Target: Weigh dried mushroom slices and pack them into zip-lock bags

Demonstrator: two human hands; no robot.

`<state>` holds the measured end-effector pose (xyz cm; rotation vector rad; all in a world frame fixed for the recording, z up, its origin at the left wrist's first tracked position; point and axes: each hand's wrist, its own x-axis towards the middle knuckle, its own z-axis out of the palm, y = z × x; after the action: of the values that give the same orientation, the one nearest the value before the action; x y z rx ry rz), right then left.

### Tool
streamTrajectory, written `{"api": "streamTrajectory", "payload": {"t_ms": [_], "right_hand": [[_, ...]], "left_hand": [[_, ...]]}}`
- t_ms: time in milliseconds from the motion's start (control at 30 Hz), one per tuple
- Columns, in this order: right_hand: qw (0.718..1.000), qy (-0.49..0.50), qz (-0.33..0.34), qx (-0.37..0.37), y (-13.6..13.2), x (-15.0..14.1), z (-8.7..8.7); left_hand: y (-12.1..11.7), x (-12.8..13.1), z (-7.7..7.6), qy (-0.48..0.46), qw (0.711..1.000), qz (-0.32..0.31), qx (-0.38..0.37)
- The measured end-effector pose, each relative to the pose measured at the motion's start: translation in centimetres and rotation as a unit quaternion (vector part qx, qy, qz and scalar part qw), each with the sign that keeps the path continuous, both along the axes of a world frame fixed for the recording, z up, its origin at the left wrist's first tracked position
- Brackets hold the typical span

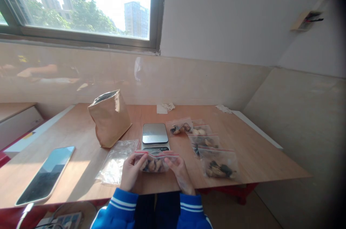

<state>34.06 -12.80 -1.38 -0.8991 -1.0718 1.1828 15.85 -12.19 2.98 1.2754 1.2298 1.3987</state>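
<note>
Between my two hands is a clear zip bag (154, 166) with a red seal strip, holding several brownish dried pieces. My left hand (132, 169) pinches its upper left corner, thumb along the strip. At the upper right corner, my right hand (178, 169) grips the bag the same way. The bag's mouth bulges slightly apart in the middle. Just beyond it stands a digital kitchen scale (155, 134) with a bare metal plate, its display partly hidden by the bag. To the left of my left hand lies a stack of clear plastic bags (117, 164).
Several filled zip bags (220, 164) lie overlapping on the right. An upright brown paper bag (110, 121) stands at the back left. A tablet (45, 175) with a white cable lies near the front left edge. Crumpled paper (169, 106) sits by the wall.
</note>
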Motion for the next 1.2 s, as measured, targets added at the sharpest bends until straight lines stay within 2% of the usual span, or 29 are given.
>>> {"api": "streamTrajectory", "payload": {"t_ms": [167, 400, 533, 767, 933, 1200], "right_hand": [[0.996, -0.027, -0.077, -0.020, 0.1, -0.5, 0.5], [0.996, -0.020, -0.086, 0.000, -0.3, -1.0, 1.5], [0.997, -0.014, -0.076, 0.009, -0.3, -1.0, 1.5], [0.998, -0.020, -0.066, 0.008, -0.4, -1.1, 1.7], [0.999, -0.026, -0.046, 0.003, -0.5, -1.3, 2.1], [0.999, -0.027, -0.020, 0.002, -0.7, -1.5, 1.9]], "left_hand": [[-0.1, 0.0, 0.0, 0.015, 1.000, 0.020, -0.012], [0.1, -0.4, -0.8, 0.020, 0.999, 0.042, -0.007], [0.4, -0.4, -1.4, 0.024, 0.999, 0.022, -0.006], [0.6, -0.8, -1.6, -0.043, 0.997, -0.038, -0.057], [0.7, -0.8, -2.2, -0.077, 0.992, -0.072, -0.063], [0.7, -0.4, -2.2, -0.065, 0.995, -0.037, -0.065]]}}
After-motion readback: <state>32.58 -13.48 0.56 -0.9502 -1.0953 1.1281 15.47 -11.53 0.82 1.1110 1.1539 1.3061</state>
